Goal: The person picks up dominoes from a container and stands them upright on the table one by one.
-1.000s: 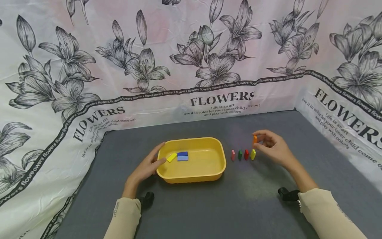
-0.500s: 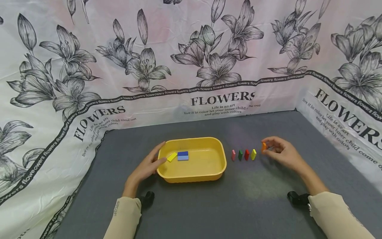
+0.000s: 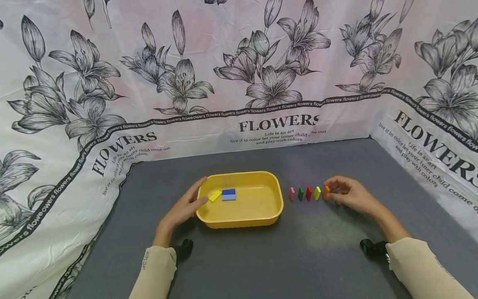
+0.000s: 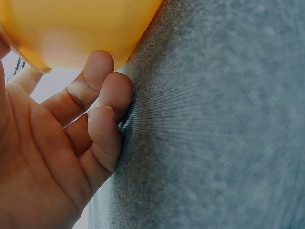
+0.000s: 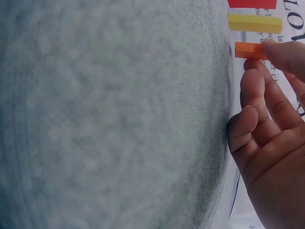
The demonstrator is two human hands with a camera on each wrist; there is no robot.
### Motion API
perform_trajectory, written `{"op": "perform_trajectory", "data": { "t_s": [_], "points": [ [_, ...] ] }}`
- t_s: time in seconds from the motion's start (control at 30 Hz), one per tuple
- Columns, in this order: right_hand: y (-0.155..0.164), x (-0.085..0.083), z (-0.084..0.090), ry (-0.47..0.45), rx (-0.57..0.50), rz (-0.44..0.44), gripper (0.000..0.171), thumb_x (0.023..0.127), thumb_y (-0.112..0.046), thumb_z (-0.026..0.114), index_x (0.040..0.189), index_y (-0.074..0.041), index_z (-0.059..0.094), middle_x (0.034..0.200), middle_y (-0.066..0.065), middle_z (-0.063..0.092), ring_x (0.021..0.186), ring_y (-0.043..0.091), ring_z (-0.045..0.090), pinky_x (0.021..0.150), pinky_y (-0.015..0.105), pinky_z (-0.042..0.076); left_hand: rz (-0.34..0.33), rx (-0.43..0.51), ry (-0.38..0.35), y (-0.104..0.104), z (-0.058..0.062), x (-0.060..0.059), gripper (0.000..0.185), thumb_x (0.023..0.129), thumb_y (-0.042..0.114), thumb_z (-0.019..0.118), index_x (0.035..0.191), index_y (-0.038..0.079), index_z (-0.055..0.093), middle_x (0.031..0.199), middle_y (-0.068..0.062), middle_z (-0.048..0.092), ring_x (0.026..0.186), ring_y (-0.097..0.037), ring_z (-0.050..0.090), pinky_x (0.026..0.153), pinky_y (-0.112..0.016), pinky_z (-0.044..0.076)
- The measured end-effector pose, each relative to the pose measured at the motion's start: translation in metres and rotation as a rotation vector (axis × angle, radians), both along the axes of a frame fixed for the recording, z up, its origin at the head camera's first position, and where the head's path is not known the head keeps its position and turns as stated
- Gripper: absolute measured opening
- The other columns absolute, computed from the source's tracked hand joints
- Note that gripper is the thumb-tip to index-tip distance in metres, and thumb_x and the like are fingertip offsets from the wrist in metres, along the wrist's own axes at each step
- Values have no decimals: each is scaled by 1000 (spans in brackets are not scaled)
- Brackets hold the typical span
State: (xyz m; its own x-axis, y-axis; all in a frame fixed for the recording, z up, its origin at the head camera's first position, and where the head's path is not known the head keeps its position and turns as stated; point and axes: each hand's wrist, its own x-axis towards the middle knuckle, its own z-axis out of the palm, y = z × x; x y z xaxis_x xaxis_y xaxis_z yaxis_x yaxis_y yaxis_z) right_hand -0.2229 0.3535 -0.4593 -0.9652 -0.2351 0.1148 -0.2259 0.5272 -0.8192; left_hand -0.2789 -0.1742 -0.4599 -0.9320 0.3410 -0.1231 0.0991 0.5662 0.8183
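In the head view my left hand [image 3: 184,208] holds the left end of a yellow plastic tray [image 3: 242,223], thumb over the rim and fingers along the outer wall. Curled fingertips [image 4: 110,90] show beneath the tray's wall in the left wrist view. My right hand [image 3: 352,196] pinches an orange block [image 3: 326,192] between thumb and fingers. That block stands upright at the right end of a row. Left of it, in order, are a yellow block [image 3: 317,193], a red block [image 3: 308,193], a green block [image 3: 300,194] and a pink block [image 3: 292,194].
Inside the tray lie another yellow block [image 3: 215,196], a dark blue block [image 3: 228,192] and a light blue block [image 3: 229,197]. A dark grey cloth [image 3: 261,265] covers the table. Flower-printed fabric [image 3: 209,141] hangs behind and at both sides.
My right hand has carried the orange block down, first rightward and then back left, to the row's right end beside the yellow block. The left hand and tray stay put.
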Motion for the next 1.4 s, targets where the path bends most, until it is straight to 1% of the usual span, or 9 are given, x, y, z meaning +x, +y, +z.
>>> {"op": "perform_trajectory", "data": {
  "t_s": [0.27, 0.43, 0.87, 1.17, 1.4],
  "points": [
    [-1, 0, 0, -36, 12, -4, 36, 95, -10, 71, 128, 0, 61, 116, 24, 67, 73, 16, 67, 61, 32, 54, 11, -7, -6, 0, -1, -1, 68, 102, 37, 59, 160, 43, 24, 95, -16, 53, 72, -24, 52, 64, -32, 47],
    [-3, -1, 1, -31, 16, 9, 33, 95, -10, 71, 126, -1, 62, 114, 23, 67, 73, 16, 66, 60, 32, 54, 6, -4, -3, 0, 0, -1, 68, 102, 38, 59, 160, 42, 24, 94, -16, 53, 71, -25, 52, 64, -32, 47],
    [-3, -2, 0, -22, 35, 6, 32, 95, -11, 71, 125, -3, 63, 115, 21, 67, 71, 17, 65, 60, 32, 54, 13, -3, -16, 1, 1, 0, 68, 102, 38, 59, 160, 43, 23, 97, -17, 54, 70, -24, 52, 64, -32, 46],
    [-4, -1, 1, -35, 33, -4, 34, 94, -10, 72, 126, -3, 63, 117, 22, 65, 70, 17, 64, 60, 32, 53, 23, -4, -18, 1, -1, -1, 68, 102, 38, 59, 160, 44, 24, 100, -17, 54, 73, -24, 53, 65, -32, 47],
    [-3, -1, 0, -23, 50, -1, 36, 93, -11, 73, 127, -2, 62, 117, 23, 65, 74, 15, 67, 63, 31, 55, 20, 14, -29, 2, 0, 1, 68, 102, 36, 58, 160, 43, 23, 106, -17, 57, 68, -23, 51, 62, -32, 43]
  ]
}}
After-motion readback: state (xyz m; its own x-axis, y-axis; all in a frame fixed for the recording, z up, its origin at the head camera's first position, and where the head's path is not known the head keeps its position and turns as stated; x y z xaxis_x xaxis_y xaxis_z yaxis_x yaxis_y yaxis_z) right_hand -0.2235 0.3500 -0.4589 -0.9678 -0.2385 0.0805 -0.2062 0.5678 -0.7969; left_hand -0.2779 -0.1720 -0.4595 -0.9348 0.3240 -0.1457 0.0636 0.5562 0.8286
